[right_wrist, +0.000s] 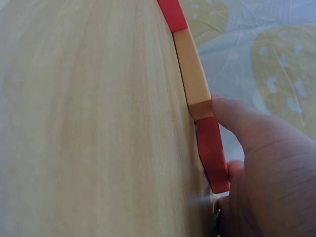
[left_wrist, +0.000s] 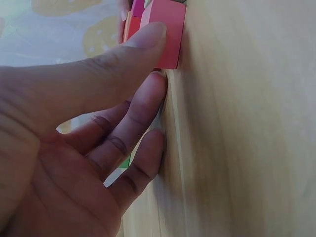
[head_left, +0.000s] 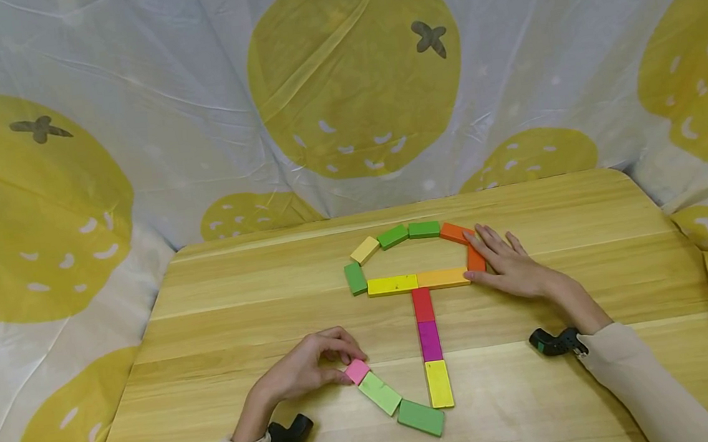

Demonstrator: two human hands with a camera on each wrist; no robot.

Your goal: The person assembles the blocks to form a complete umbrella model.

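Flat coloured blocks lie on a wooden table in an arch over a straight bar, with a stem that hooks left at its foot. My left hand (head_left: pixel 307 364) pinches a small pink block (head_left: pixel 357 371) at the hook's upper end, thumb against it in the left wrist view. That block meets a light green block (head_left: pixel 381 393), followed by a green block (head_left: pixel 421 417). My right hand (head_left: pixel 515 270), fingers extended, rests by the arch's right end. Its fingers touch the red-orange block (head_left: pixel 476 259), and the thumb is at the end of the light orange block (head_left: pixel 443 278).
The stem holds a red block (head_left: pixel 423 305), a purple block (head_left: pixel 430 341) and a yellow block (head_left: pixel 439 385). A green block (head_left: pixel 355 278) ends the arch on the left. Behind the table (head_left: pixel 237 276) hangs a white cloth (head_left: pixel 199 107) printed with yellow fruit.
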